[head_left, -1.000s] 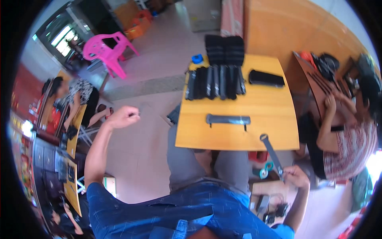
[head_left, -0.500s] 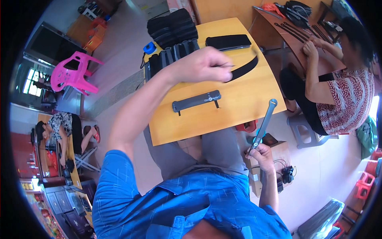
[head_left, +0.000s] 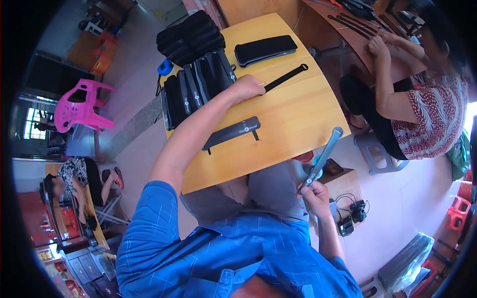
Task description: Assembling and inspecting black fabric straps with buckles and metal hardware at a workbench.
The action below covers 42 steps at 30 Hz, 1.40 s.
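Observation:
My left hand (head_left: pixel 247 88) reaches over the yellow table with its fingers pinched on a narrow black strap (head_left: pixel 285 78); the strap's far end forms a small loop. My right hand (head_left: pixel 316 196), past the table's near right edge, grips the lower end of a grey strap (head_left: pixel 325 152) with a ring-like top, which points up and away. Beneath my left forearm lies a long grey pouch (head_left: pixel 233 130) with two short black tabs, partly covered by the arm. Beside my left wrist is a row of black and grey strips (head_left: pixel 191 92).
Behind the row rises a stack of black fabric pieces (head_left: pixel 191 37), with a small blue object (head_left: pixel 165 67) beside it. A black padded case (head_left: pixel 266 49) lies at the table's (head_left: pixel 298 114) far side. One co-worker (head_left: pixel 430 114) sits at right, another at far left. A pink chair (head_left: pixel 82 107) stands left.
My left hand has moved left and slightly nearer, and the black strap, curved and blurred before, now extends straight. My right hand keeps the grey strap. The whole view has shifted a little.

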### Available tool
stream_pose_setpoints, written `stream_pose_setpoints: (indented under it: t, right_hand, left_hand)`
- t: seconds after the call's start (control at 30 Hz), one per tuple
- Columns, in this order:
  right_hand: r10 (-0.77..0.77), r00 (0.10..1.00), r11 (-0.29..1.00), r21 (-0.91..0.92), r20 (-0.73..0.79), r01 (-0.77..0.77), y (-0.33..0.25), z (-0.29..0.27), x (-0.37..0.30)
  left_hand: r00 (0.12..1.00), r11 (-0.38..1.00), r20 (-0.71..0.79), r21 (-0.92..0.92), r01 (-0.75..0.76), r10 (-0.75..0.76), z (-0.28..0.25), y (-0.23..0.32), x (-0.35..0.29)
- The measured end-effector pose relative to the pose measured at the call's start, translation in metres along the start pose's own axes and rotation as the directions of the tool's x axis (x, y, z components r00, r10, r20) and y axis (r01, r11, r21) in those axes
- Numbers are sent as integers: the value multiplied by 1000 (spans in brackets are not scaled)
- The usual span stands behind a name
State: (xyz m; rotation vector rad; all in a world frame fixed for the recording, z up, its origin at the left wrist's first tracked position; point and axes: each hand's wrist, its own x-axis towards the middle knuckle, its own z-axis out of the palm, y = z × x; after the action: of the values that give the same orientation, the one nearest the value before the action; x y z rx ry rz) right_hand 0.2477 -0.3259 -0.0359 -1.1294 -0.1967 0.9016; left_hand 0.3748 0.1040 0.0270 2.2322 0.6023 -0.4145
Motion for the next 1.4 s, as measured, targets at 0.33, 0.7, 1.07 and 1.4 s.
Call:
stream_pose_setpoints:
  t: [0.33, 0.7, 1.07, 1.4]
  right_hand:
    - [1, 1000, 998, 60, -16, 0, -8, 78, 39]
    - [180, 974, 897, 383, 138, -220, 19, 182, 41]
    - [377, 869, 922, -215, 319, -321, 25, 191, 51]
    - [-267, 510, -105, -551, 818, 828, 13, 220, 111]
  left_hand:
    - [872, 924, -320, 228, -308, 370, 22, 15, -147]
    - [514, 739, -531, 492, -460, 673, 104, -49, -315]
    - [461, 757, -601, 525, -390, 653, 98, -132, -334]
    - [544, 886, -728, 193, -422, 417, 111, -182, -317]
